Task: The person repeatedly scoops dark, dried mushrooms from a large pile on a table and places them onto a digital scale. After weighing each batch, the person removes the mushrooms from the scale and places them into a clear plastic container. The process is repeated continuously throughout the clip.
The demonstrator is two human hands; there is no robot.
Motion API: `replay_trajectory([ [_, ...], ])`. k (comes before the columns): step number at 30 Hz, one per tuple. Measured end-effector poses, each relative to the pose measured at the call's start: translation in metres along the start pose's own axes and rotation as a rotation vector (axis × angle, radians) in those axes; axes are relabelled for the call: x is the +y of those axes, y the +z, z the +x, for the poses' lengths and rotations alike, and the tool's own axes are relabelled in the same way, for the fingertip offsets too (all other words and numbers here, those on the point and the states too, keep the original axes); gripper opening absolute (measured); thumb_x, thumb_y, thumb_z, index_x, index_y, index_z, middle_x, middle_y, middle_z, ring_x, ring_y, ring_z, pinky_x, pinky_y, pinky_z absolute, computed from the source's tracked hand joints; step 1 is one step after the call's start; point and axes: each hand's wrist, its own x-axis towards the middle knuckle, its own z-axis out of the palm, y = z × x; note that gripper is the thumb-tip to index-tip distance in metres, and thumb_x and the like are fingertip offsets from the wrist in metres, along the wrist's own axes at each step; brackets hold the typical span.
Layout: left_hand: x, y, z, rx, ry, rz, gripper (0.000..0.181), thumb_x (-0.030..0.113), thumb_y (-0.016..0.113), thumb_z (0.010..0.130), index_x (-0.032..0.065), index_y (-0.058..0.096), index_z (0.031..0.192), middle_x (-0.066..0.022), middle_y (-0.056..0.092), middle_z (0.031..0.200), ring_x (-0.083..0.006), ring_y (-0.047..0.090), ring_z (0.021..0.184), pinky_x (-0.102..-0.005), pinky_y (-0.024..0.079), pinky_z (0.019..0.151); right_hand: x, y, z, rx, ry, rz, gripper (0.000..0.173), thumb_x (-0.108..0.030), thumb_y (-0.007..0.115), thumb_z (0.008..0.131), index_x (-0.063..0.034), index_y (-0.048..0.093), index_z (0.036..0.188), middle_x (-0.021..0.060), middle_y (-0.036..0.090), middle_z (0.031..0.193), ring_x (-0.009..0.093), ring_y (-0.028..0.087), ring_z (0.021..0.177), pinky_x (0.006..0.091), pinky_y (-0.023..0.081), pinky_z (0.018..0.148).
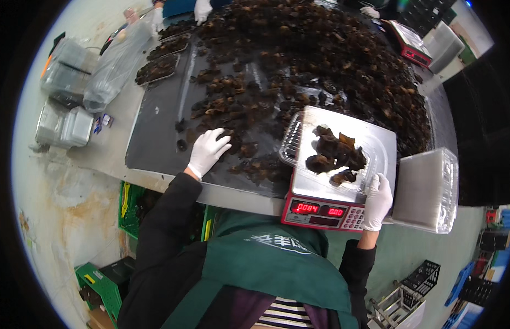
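Note:
My left hand [209, 152], in a white glove, rests on dark wood ear mushrooms [249, 149] spread over the black-covered table; its fingertips are partly among them, and whether it grips any is unclear. Near the table's front edge stands a red digital scale [297, 179] with a lit display. On its steel plate, a clear plastic tray [372, 164] holds several mushroom pieces [337, 152]. My right hand [378, 201], gloved too, touches the tray's right side near the scale's front corner. The tray's ridged clear lid [291, 137] extends left of the plate.
A stack of clear plastic trays [423, 191] stands right of the scale. A large mushroom heap [345, 53] covers the table's far side. Filled trays [158, 70], plastic bags [117, 66] and more containers [76, 125] lie left. Other gloved hands [203, 11] work beyond. Green crates [129, 209] sit below.

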Motion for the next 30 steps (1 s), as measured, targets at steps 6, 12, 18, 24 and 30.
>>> replay_trajectory([
  [6,0.007,-0.01,-0.005,-0.09,-0.015,0.005,0.038,0.03,0.074,0.075,0.0114,0.066,0.107,-0.0109,0.059,0.117,-0.0278,0.058,0.101,-0.0379,0.049,0.08,-0.007,-0.005,-0.001,0.096,-0.071,-0.055,0.026,-0.019,0.057,0.097,0.0011,0.063,0.112,0.0173,0.068,0.1,0.029,0.066,0.086,0.0347,0.051,0.077],
  [12,-0.009,-0.001,-0.001,0.068,-0.395,-0.438,0.019,0.003,0.072,0.078,0.0027,0.067,0.096,-0.0094,0.064,0.098,-0.0222,0.063,0.089,-0.0301,0.05,0.076,-0.031,-0.01,-0.007,0.034,-0.311,-0.02,0.021,-0.013,0.067,0.087,-0.0029,0.064,0.105,0.0129,0.063,0.076,0.029,0.062,0.065,0.038,0.05,0.061],
  [18,0.016,-0.025,0.065,0.177,-0.389,-0.644,0.018,0.002,0.072,0.079,0.0009,0.067,0.097,-0.0078,0.067,0.099,-0.0166,0.064,0.092,-0.027,0.049,0.081,-0.049,-0.013,-0.008,-0.267,-0.499,-0.022,0.039,-0.009,0.07,0.08,-0.0017,0.058,0.117,0.015,0.06,0.089,0.032,0.058,0.085,0.0414,0.047,0.076],
  [24,0.126,-0.038,0.149,0.103,0.211,-0.685,0.022,0.011,0.075,0.078,0.0068,0.069,0.099,-0.0078,0.065,0.104,-0.0226,0.064,0.092,-0.0312,0.053,0.076,-0.045,-0.003,0.001,-0.147,-0.578,-0.094,0.014,-0.007,0.064,0.086,-0.0016,0.06,0.098,0.0158,0.06,0.084,0.034,0.061,0.077,0.0408,0.049,0.068],
  [30,0.168,0.0,0.156,-0.224,0.38,-0.577,0.036,0.035,0.069,0.08,0.0133,0.068,0.108,-0.0133,0.05,0.136,-0.0352,0.042,0.128,-0.0496,0.029,0.108,-0.035,0.001,-0.004,-0.203,-0.455,-0.093,0.029,-0.011,0.068,0.086,0.0006,0.059,0.111,0.0186,0.063,0.096,0.035,0.062,0.088,0.0389,0.05,0.075],
])
